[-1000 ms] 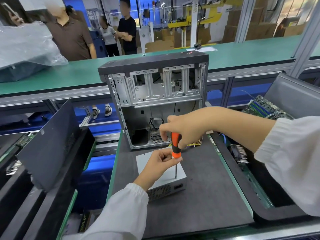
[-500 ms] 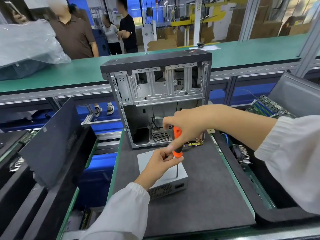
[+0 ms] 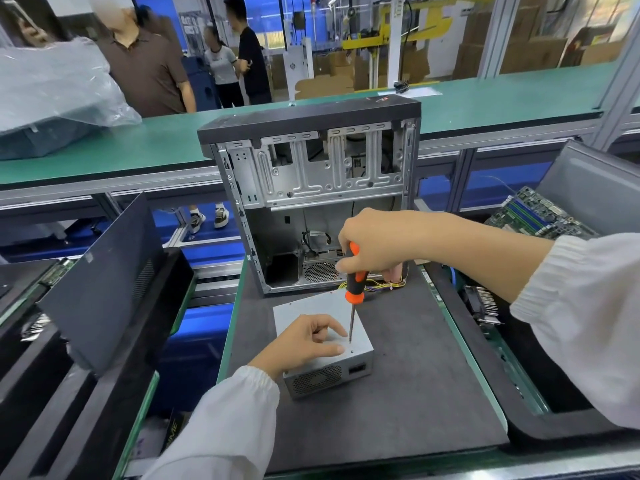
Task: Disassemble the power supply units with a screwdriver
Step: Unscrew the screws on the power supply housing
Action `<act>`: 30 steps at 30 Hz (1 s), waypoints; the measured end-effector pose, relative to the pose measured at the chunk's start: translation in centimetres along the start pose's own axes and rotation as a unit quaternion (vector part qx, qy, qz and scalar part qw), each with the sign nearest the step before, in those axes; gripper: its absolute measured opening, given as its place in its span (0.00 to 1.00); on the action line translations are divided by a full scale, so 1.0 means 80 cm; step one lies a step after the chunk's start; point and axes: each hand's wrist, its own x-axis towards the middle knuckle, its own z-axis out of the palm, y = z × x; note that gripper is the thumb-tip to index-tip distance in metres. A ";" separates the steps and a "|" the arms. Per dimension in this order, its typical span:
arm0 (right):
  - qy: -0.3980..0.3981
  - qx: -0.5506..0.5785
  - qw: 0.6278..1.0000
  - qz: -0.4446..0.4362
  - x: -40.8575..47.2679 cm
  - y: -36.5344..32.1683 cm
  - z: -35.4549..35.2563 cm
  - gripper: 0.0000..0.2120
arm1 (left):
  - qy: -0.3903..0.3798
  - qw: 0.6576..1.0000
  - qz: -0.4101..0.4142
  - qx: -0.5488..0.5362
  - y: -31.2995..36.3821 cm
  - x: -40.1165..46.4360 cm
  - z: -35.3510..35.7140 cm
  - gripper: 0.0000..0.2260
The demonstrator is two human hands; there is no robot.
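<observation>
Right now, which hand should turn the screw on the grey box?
The right hand: it already grips the screwdriver, tip down on the power supply unit. The left hand rests on the box, steadying it.

A silver, box-shaped power supply unit (image 3: 323, 344) lies flat on the work surface, vented end toward 6 o'clock, as an orange-and-black-handled screwdriver (image 3: 354, 285) stands nearly upright, tip on its top panel's 3 o'clock edge.
</observation>
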 end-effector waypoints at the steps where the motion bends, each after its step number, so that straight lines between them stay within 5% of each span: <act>1: 0.004 0.009 1.000 0.003 -0.001 0.000 -0.004 0.16 | -0.003 1.000 -0.007 0.018 -0.002 0.000 -0.002 0.06; 6: 0.012 0.029 1.000 0.002 -0.002 -0.001 -0.022 0.18 | 0.000 0.995 -0.025 0.098 0.004 0.001 0.004 0.11; 13: 0.004 0.061 0.998 0.011 -0.002 -0.003 -0.027 0.18 | 0.059 0.997 -0.007 0.039 0.010 0.000 0.020 0.10; 18: 0.019 0.055 0.998 0.004 -0.002 -0.014 -0.031 0.20 | 0.123 0.988 -0.070 0.062 0.001 -0.014 -0.002 0.14; 24: 0.014 0.069 0.997 -0.019 0.005 -0.047 -0.012 0.17 | 0.209 0.937 -0.173 -0.218 -0.029 -0.049 -0.034 0.14; 30: 0.009 0.099 0.994 -0.037 0.010 -0.083 0.013 0.15 | 0.215 0.934 -0.212 -0.192 -0.043 -0.081 -0.032 0.09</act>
